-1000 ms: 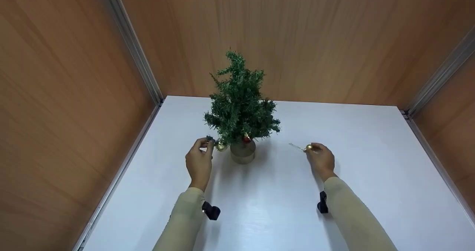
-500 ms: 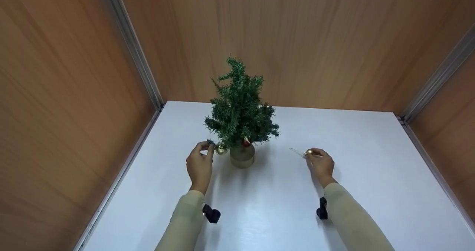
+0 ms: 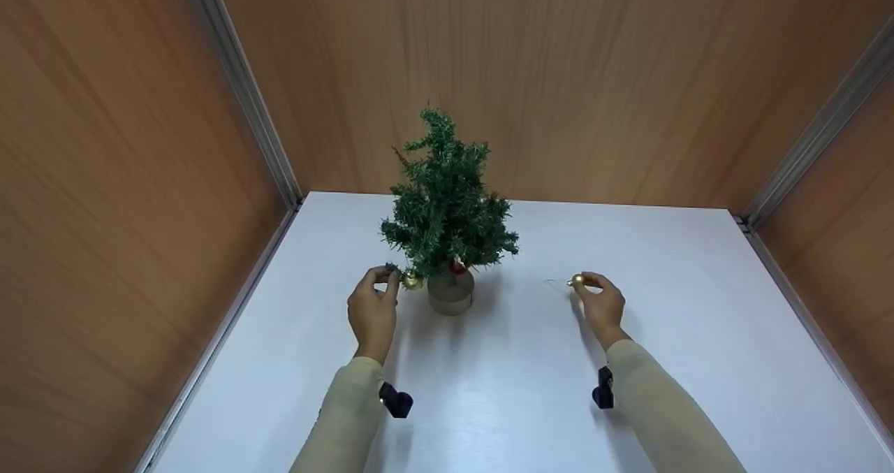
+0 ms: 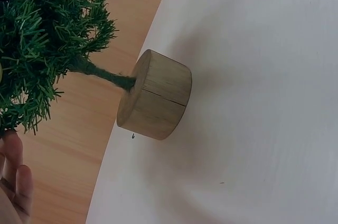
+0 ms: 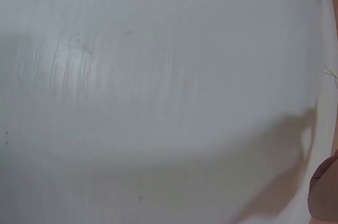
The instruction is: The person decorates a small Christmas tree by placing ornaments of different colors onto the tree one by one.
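A small green artificial Christmas tree [image 3: 443, 211] stands upright on a round wooden base [image 4: 158, 94]. My left hand [image 3: 372, 312] pinches the tip of a low branch at the tree's left side. Right beside those fingers hangs a gold bauble [image 3: 413, 281]. A red bauble [image 3: 457, 267] sits low on the front of the tree. Off to the right, apart from the tree, my right hand [image 3: 603, 307] pinches another gold bauble [image 3: 577, 279] between thumb and finger. Its thin thread loop [image 3: 555, 281] points left toward the tree. The right wrist view shows only a fingertip and the thread's end.
The white tabletop [image 3: 489, 389] extends around the tree and both hands. Wood-grain panels [image 3: 559, 89] enclose it at the back and sides, with grey metal strips [image 3: 244, 89] at the corners. A dark wrist camera [image 3: 396, 400] is worn on each forearm.
The head view has shifted slightly. My left hand keeps its pinch on the branch. The right hand's bauble has turned a little, and its thread lies more level than before.
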A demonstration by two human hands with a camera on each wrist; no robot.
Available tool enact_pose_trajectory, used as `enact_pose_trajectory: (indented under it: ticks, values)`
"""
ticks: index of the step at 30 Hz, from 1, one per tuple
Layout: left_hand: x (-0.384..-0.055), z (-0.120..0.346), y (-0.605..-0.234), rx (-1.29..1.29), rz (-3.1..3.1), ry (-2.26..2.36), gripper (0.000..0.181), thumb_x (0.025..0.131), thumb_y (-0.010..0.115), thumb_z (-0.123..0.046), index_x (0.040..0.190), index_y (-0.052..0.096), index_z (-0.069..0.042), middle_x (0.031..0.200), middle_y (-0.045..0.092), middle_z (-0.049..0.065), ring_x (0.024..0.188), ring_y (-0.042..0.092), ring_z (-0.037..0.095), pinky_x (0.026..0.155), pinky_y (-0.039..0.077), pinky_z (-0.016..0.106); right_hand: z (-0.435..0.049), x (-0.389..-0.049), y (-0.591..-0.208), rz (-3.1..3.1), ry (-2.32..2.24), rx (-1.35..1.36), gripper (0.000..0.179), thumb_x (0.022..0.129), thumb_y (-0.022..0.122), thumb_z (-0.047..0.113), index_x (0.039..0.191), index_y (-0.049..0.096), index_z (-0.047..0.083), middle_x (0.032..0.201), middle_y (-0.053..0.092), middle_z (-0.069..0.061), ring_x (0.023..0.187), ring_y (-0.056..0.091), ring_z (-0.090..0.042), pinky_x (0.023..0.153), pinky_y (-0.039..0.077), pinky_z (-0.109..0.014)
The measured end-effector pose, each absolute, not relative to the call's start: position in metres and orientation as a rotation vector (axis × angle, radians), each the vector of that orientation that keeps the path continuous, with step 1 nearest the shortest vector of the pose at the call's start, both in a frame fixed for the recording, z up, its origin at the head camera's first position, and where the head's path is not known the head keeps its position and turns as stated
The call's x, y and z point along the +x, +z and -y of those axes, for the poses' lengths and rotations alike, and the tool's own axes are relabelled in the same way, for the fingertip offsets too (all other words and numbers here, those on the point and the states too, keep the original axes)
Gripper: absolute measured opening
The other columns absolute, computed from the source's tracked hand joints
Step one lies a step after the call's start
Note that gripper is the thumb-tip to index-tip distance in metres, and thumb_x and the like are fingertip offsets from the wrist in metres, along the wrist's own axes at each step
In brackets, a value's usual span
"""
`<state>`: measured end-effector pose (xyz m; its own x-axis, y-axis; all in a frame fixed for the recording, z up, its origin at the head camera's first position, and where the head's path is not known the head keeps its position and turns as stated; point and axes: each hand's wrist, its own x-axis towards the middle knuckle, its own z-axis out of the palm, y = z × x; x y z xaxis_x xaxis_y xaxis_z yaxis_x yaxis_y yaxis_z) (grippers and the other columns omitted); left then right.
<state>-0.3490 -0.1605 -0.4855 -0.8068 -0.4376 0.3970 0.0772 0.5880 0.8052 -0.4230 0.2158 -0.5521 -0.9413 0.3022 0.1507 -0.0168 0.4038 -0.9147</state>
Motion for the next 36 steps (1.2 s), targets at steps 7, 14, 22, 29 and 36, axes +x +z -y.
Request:
enact_pose_trajectory:
  ticks: [7, 14, 22, 29, 36]
  values:
    - [-0.35, 0.16, -0.486, 0.294, 2.252, -1.182, 0.021, 0.087, 0.057, -0.039, 0.098, 0.063, -0.022, 0.085, 0.06, -0.011, 0.052, 0.053, 0.005, 0.047, 0.04, 0.03, -0.217, -0.418, -0.544, 2.337, 1.539, -0.217, 0.029, 0.083, 0.066, 0.021, 0.107, 0.061, 0.006, 0.1, 0.059, -0.007, 0.102, 0.05, -0.026, 0.085, 0.036, -0.036]
    - [-0.351, 0.16, -0.489, 0.305, 2.268, -1.165, 0.02, 0.087, 0.057, -0.038, 0.097, 0.062, -0.021, 0.084, 0.059, -0.011, 0.052, 0.053, 0.006, 0.046, 0.04, 0.03, -0.218, -0.415, -0.543, 2.302, 1.485, -0.202, 0.027, 0.082, 0.068, 0.021, 0.105, 0.063, 0.007, 0.098, 0.061, -0.005, 0.099, 0.052, -0.023, 0.081, 0.035, -0.033]
    - [-0.35, 0.16, -0.492, 0.327, 2.266, -1.165, 0.02, 0.088, 0.056, -0.038, 0.097, 0.062, -0.022, 0.083, 0.059, -0.011, 0.052, 0.053, 0.006, 0.048, 0.04, 0.03, -0.213, -0.41, -0.539, 2.252, 1.451, -0.122, 0.026, 0.08, 0.07, 0.019, 0.103, 0.065, 0.009, 0.094, 0.062, -0.001, 0.094, 0.053, -0.014, 0.079, 0.036, -0.031]
    - [-0.348, 0.159, -0.492, 0.304, 2.255, -1.16, 0.022, 0.088, 0.055, -0.04, 0.097, 0.062, -0.021, 0.083, 0.06, -0.01, 0.052, 0.053, 0.006, 0.047, 0.04, 0.03, -0.207, -0.406, -0.532, 2.192, 1.437, -0.097, 0.025, 0.078, 0.071, 0.024, 0.101, 0.066, 0.014, 0.091, 0.063, 0.004, 0.081, 0.054, -0.018, 0.065, 0.037, -0.025]
    - [-0.347, 0.158, -0.493, 0.297, 2.243, -1.183, 0.024, 0.088, 0.054, -0.041, 0.098, 0.061, -0.021, 0.083, 0.06, -0.01, 0.051, 0.053, 0.006, 0.047, 0.04, 0.03, -0.203, -0.4, -0.528, 2.159, 1.492, -0.095, 0.028, 0.078, 0.071, 0.026, 0.102, 0.067, 0.013, 0.093, 0.064, 0.004, 0.082, 0.053, -0.015, 0.062, 0.037, -0.022]
